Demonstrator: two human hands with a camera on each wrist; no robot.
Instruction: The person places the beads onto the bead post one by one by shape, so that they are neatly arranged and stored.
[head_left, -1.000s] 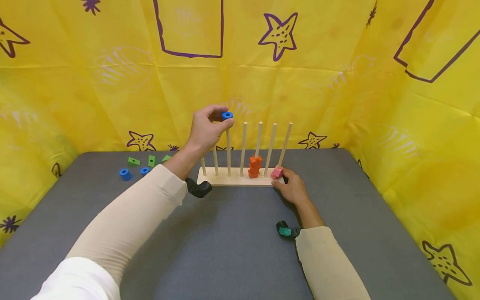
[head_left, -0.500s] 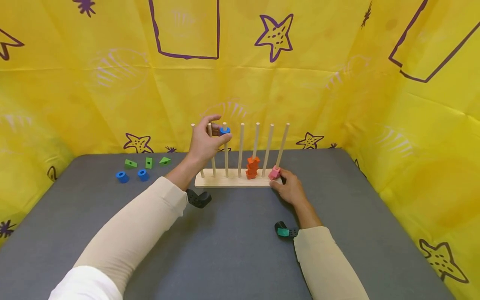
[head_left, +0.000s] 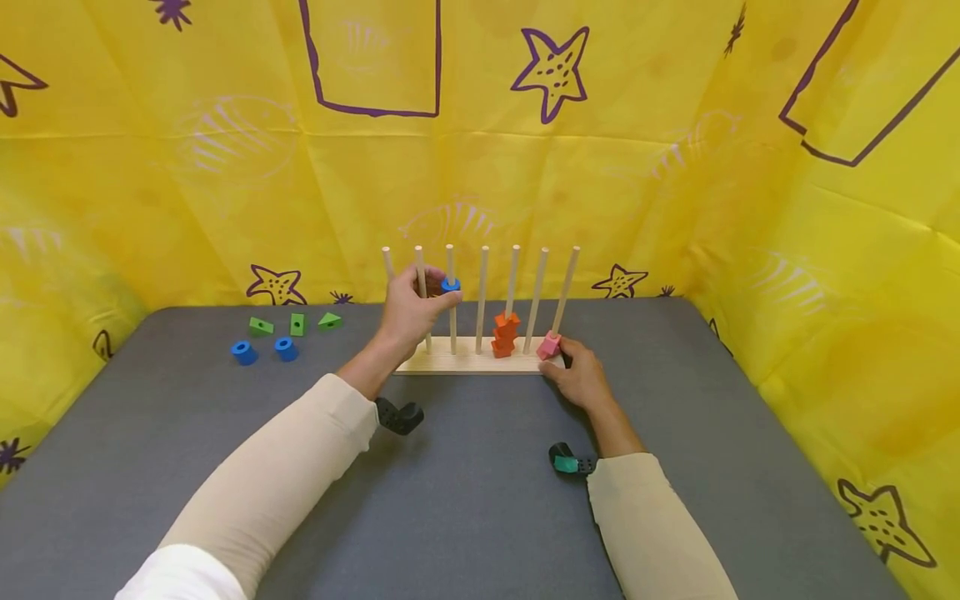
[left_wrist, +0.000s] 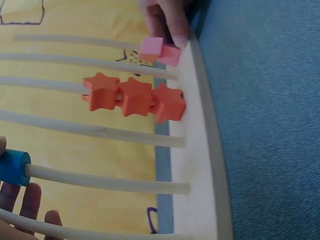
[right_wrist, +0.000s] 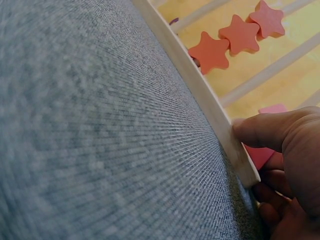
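The left hand (head_left: 408,308) pinches a blue ring (head_left: 450,285) partway down the third peg (head_left: 452,312). At 3 o'clock, the right hand (head_left: 581,379) grips the wooden base (head_left: 472,360)'s end, fingertips partly hidden behind pink blocks (head_left: 550,345).

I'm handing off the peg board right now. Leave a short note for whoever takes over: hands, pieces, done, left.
Left hand pinches the blue ring, threaded partway down the third peg.
Right hand steadies the right end of the wooden base, by the pink block.
Done: three orange stars on their peg, pink block on the last peg.
Left: two blue rings and three green wedges loose on the mat.
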